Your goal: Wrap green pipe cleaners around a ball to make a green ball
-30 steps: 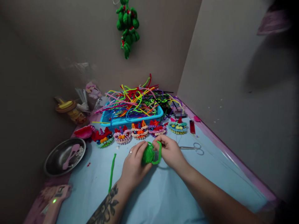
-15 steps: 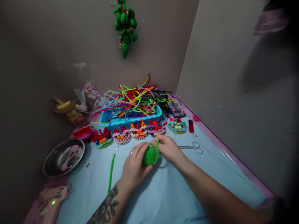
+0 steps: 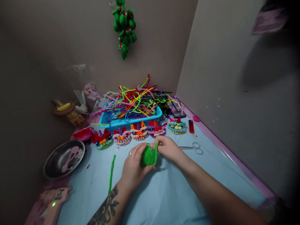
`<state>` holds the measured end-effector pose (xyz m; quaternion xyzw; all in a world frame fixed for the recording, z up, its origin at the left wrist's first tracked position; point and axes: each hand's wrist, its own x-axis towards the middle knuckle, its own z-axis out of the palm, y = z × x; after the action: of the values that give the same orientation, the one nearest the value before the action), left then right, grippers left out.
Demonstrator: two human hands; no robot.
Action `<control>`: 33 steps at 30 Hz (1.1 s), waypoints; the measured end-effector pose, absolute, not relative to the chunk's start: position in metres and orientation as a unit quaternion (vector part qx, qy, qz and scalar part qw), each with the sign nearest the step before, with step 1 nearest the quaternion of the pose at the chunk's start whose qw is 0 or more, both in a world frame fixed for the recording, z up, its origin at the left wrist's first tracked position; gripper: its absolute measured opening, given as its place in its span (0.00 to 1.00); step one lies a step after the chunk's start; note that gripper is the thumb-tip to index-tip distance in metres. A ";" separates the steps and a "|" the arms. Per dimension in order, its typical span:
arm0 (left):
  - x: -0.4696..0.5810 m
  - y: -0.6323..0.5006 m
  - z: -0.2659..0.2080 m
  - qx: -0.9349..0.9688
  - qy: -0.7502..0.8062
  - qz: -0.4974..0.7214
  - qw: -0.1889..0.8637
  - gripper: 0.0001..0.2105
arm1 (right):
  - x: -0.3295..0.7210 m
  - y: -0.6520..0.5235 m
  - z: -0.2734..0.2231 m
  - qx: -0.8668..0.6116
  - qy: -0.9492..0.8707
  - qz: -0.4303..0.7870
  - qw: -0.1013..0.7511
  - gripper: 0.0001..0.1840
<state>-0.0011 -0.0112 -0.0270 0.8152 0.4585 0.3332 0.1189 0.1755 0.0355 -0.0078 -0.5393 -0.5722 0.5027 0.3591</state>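
Note:
A round green pipe-cleaner ball is cupped between the thumb and fingers of my left hand, just above the blue tabletop. My right hand pinches a green pipe cleaner that runs along the ball's right side; its fingertips touch or nearly touch the ball. Left of my left hand, a loose straight green pipe cleaner lies on the table. Scissors rest to the right, just beyond my right wrist. Part of the ball is hidden behind my left fingers.
A blue tray heaped with coloured pipe cleaners stands at the back. Several pipe-cleaner animal heads line its front. A metal bowl sits left, a pink device near front left, a red lighter right. Green ornaments hang above.
The ball has turned slightly and shifted a little left in my left hand. The pipe cleaner at my right fingertips has moved slightly left and now lies closer along the ball.

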 end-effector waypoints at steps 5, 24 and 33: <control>-0.003 -0.009 -0.028 0.805 0.466 0.325 0.172 0.38 | 0.178 0.036 -0.006 -0.527 -0.592 0.513 0.330 0.09; -0.006 0.000 -0.019 0.557 0.522 0.472 0.442 0.30 | 0.172 0.006 0.003 -0.345 -0.794 0.274 0.419 0.09; -0.003 0.000 -0.017 0.546 0.514 0.463 0.473 0.29 | 0.170 0.006 -0.004 -0.302 -0.853 0.112 0.410 0.09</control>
<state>-0.0030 -0.0003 -0.0175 0.5465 0.5136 0.4629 0.4726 0.1700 0.0065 -0.0036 -0.3017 -0.8534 0.1123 0.4099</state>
